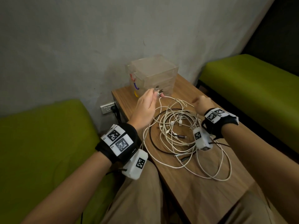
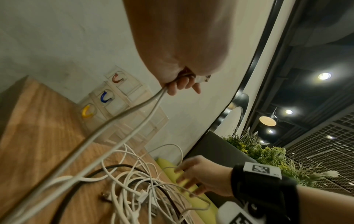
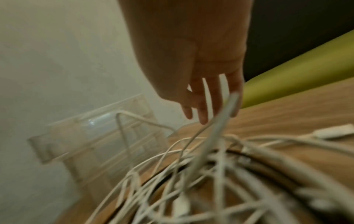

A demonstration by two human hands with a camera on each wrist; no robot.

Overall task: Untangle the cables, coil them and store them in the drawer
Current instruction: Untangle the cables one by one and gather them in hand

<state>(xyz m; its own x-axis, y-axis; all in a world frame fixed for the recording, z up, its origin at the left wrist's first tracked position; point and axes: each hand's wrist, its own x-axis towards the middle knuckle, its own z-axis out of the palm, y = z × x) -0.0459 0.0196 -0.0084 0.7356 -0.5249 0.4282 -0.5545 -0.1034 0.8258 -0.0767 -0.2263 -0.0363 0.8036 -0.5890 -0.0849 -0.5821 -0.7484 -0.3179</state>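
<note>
Left grip point(image 2: 178, 84) pinches two white cable ends point(image 1: 159, 92), plugs clear only overhead; right grip point(image 3: 206, 104) hangs spread.

Right wrist view: cables point(image 3: 210, 174) blurred (plugs unreadable).

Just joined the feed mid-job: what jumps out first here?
A tangle of cables, mostly white with a black one, sprawls across the wooden table. The left hand pinches two connector ends lifted above it, before the clear drawer unit by the wall. The right hand hovers open.
</note>
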